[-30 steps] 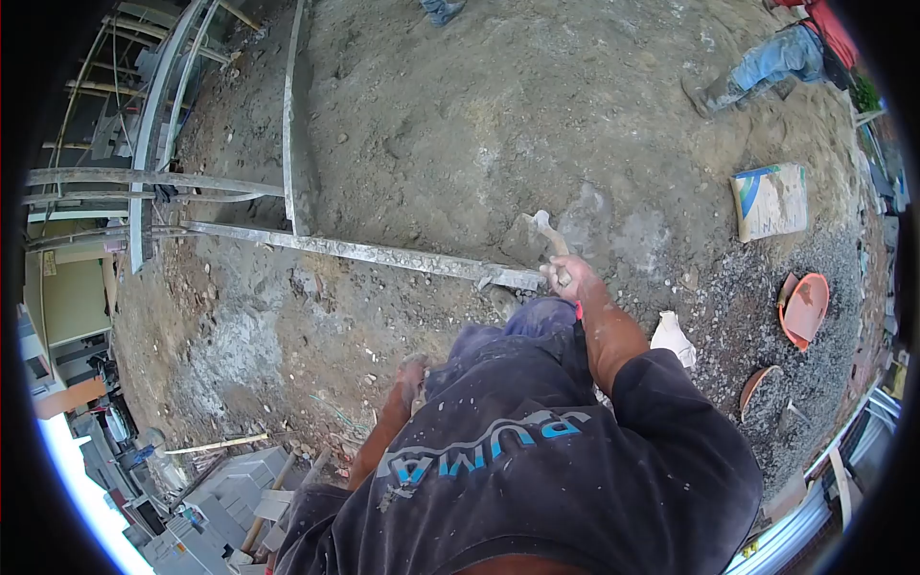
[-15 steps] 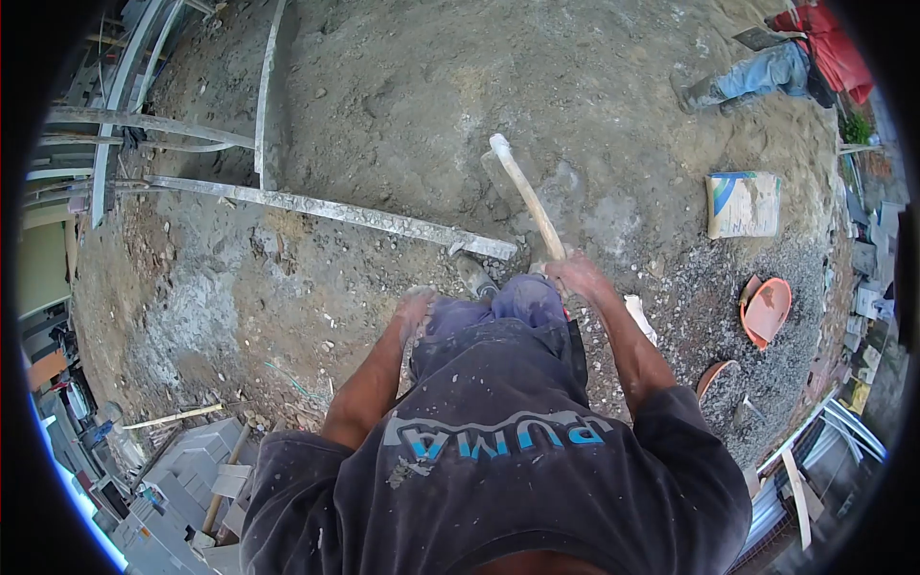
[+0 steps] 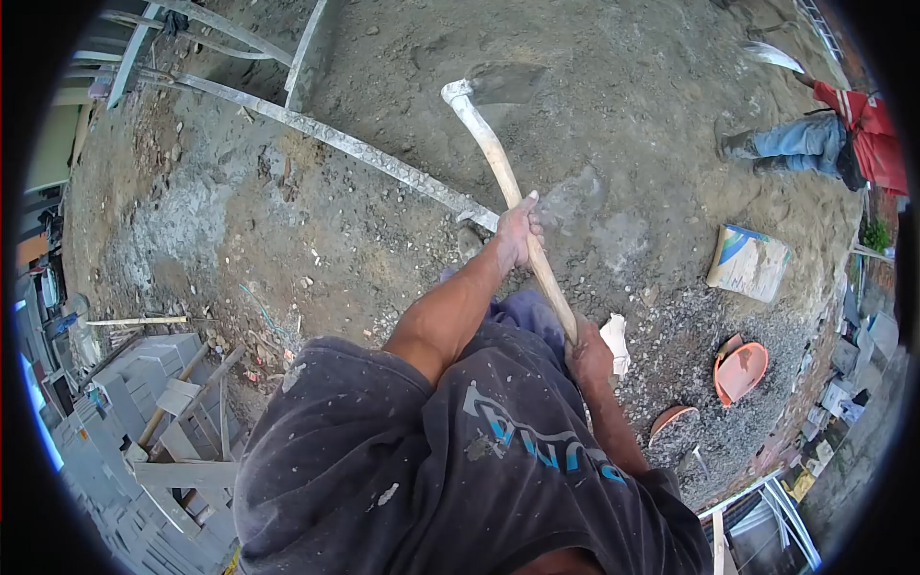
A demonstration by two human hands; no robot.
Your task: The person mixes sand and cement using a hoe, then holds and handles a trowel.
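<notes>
A hoe point(image 3: 499, 163) with a pale, curved wooden handle lies across both my hands. Its collar is caked white, and a broad grey blade point(image 3: 510, 84) juts right from it, over the wet-looking mortar or soil. My left hand point(image 3: 520, 233) is wrapped round the middle of the handle, thumb pointing up along it. Lower down, my right hand point(image 3: 587, 355) grips the handle near its butt end, close to my right hip. Below the left hand, a boot shows partly beside the end of a long board point(image 3: 383, 168).
A printed bag point(image 3: 750, 264) lies at right. Orange tubs point(image 3: 741, 374) sit on gravel, with a torn white scrap point(image 3: 616, 343) nearer me. A co-worker in red point(image 3: 867, 129) stands at far right. Grey blocks point(image 3: 158, 369) are stacked at lower left.
My left hand has come off my thigh and taken hold of the handle's middle. The hoe has swung left and up, while my right hand has drawn back toward me.
</notes>
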